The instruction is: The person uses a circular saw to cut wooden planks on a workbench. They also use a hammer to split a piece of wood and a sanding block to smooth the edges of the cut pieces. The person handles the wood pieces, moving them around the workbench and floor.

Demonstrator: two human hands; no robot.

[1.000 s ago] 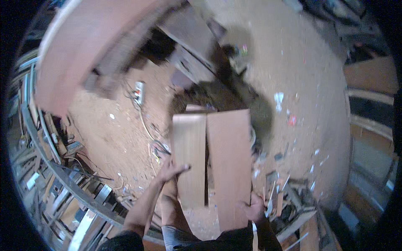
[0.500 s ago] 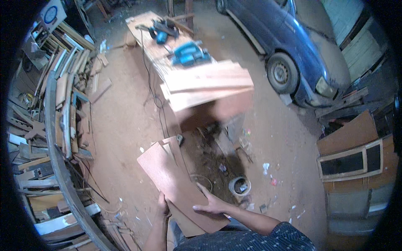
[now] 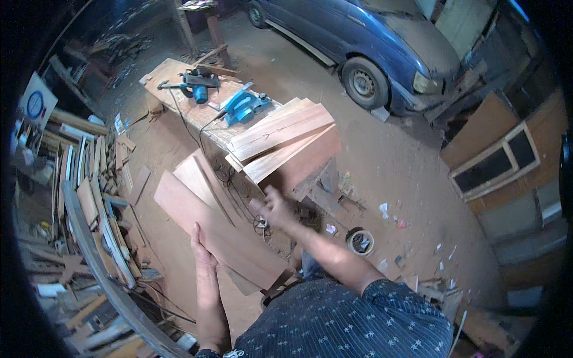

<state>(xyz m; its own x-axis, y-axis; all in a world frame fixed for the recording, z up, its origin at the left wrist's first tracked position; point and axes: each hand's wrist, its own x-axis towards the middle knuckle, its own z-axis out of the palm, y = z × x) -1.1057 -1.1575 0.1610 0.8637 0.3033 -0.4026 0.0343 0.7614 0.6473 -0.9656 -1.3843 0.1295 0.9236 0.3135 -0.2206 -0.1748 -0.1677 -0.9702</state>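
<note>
Boards [image 3: 233, 238] sit in a fanned stack left of the middle of the frame, in front of the person's shirt. From where I stand, the long axis of the top one slants from upper left to lower right, its near end down by the waist; a paler board shows beyond its upper edge. The left hand [image 3: 204, 253] is clamped on the stack's lower-left edge, thumb up along the side, the other fingers hidden. The right hand [image 3: 276, 210], blurred, is off that stack at mid-frame, its fingers looking apart.

Just above, more boards lie fanned on the bench [image 3: 160, 74], pointing toward the upper right, with a blue planer [image 3: 243, 108] beside them. At far left, a white panel [image 3: 37, 101] bears a blue ring. A pale mark on the blue car [image 3: 334, 27], upper right, is too small to read.
</note>
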